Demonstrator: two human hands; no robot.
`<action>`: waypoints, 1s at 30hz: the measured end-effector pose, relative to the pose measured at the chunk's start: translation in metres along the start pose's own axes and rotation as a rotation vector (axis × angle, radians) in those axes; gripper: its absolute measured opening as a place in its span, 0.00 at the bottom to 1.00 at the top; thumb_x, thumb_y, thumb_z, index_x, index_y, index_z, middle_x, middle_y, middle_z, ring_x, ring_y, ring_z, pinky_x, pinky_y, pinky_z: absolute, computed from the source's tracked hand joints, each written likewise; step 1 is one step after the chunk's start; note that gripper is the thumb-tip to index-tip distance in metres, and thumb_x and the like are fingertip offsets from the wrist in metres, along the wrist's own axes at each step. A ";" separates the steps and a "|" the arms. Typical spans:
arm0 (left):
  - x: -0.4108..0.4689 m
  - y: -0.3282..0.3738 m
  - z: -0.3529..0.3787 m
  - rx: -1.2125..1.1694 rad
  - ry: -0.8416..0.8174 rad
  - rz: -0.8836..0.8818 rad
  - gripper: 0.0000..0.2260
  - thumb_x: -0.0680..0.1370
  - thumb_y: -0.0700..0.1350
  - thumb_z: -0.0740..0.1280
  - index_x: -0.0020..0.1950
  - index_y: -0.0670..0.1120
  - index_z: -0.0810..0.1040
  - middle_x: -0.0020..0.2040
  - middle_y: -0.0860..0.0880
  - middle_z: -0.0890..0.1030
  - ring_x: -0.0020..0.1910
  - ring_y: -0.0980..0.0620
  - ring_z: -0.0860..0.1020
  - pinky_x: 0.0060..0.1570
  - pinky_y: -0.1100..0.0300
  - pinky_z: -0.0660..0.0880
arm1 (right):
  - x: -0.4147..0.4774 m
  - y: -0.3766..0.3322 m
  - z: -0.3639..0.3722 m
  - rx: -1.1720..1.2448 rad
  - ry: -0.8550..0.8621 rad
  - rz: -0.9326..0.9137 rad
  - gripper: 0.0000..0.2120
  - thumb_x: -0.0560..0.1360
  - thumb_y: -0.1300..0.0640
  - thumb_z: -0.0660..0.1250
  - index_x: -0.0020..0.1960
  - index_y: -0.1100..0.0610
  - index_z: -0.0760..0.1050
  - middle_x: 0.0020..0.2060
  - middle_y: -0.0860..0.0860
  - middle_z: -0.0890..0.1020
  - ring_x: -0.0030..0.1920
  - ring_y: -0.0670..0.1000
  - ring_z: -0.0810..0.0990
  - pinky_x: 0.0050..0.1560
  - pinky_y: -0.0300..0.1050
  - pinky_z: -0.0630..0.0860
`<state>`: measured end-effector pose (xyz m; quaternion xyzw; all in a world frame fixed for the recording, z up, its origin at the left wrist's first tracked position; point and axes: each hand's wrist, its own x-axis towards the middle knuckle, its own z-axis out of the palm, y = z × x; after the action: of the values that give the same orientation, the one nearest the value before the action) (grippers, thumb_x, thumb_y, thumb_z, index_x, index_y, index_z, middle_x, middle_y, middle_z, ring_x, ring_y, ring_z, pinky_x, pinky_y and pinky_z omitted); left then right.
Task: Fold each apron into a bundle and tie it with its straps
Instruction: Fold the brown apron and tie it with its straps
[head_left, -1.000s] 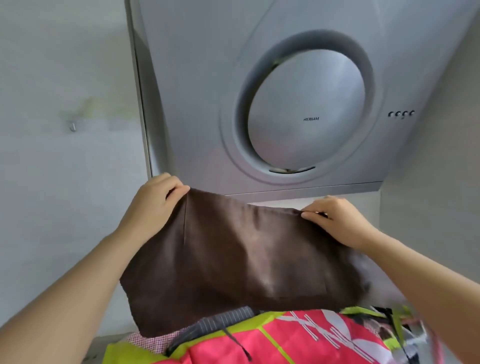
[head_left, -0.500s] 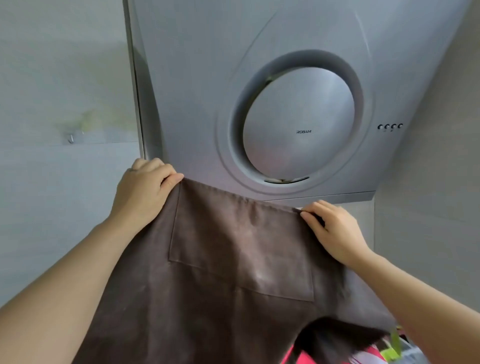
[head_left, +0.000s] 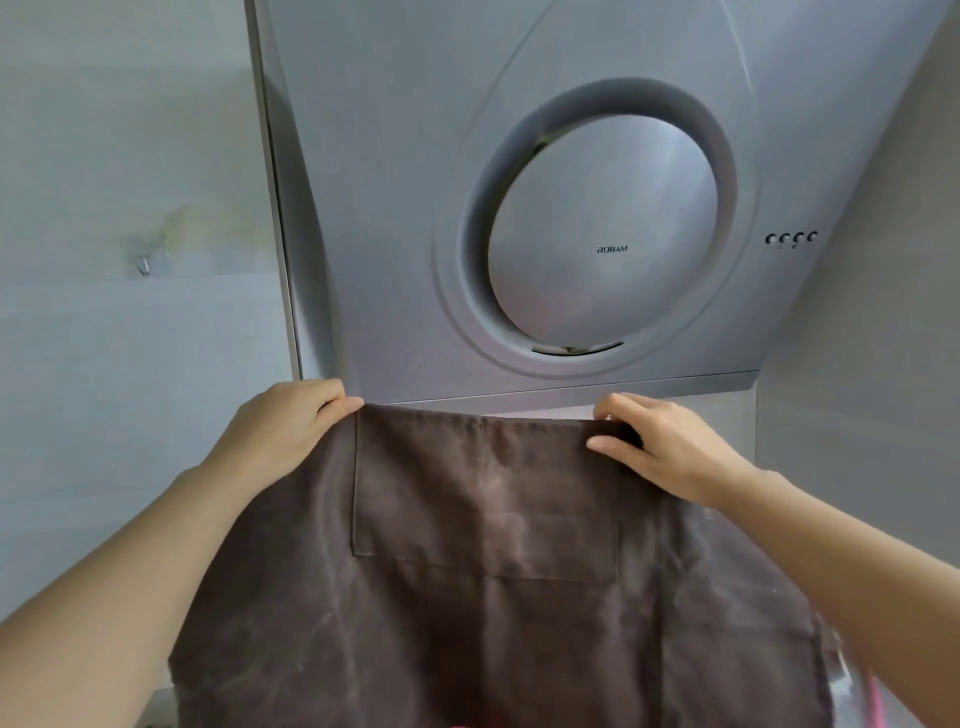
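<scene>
Levelled up since half a second ago: my left hand (head_left: 291, 426) and right hand (head_left: 662, 449) each pinch a top corner of the brown apron (head_left: 483, 571), which hangs spread below the range hood (head_left: 597, 234). Step looks like spreading before folding. Next I'd bring the corners together without losing the hem.

The brown apron (head_left: 483, 623) hangs spread flat in the air, held by its top edge, which runs nearly level. The left hand (head_left: 283, 431) grips one upper corner and the right hand (head_left: 670, 452) pinches the other. A stitched rectangular pocket (head_left: 483, 493) sits just under that edge. The cloth widens downward, faintly creased with pale smudges, and leaves view at the bottom.
</scene>
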<state>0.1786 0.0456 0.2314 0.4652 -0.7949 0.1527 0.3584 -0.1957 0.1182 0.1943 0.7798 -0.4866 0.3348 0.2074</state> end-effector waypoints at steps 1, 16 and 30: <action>-0.001 -0.002 0.001 -0.012 -0.041 -0.007 0.21 0.78 0.58 0.61 0.31 0.48 0.61 0.27 0.52 0.67 0.29 0.50 0.67 0.32 0.55 0.62 | 0.001 0.003 0.000 -0.023 -0.027 -0.006 0.11 0.77 0.46 0.64 0.50 0.53 0.73 0.40 0.42 0.74 0.36 0.49 0.69 0.38 0.45 0.68; -0.008 -0.014 0.041 -0.109 -0.041 0.009 0.10 0.78 0.50 0.66 0.39 0.47 0.75 0.35 0.52 0.77 0.37 0.51 0.76 0.41 0.53 0.73 | -0.005 0.034 0.042 0.034 -0.358 0.374 0.21 0.70 0.52 0.74 0.32 0.53 0.62 0.30 0.46 0.68 0.32 0.47 0.65 0.30 0.37 0.59; -0.021 -0.039 0.050 -0.036 0.114 -0.039 0.06 0.78 0.49 0.67 0.46 0.48 0.81 0.43 0.54 0.81 0.43 0.49 0.78 0.44 0.51 0.75 | -0.002 0.038 0.058 -0.140 0.074 0.519 0.09 0.78 0.57 0.62 0.56 0.55 0.78 0.49 0.56 0.82 0.52 0.60 0.76 0.51 0.48 0.69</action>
<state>0.1968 0.0104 0.1781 0.4644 -0.7667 0.1577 0.4143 -0.2121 0.0647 0.1529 0.6002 -0.6840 0.3707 0.1857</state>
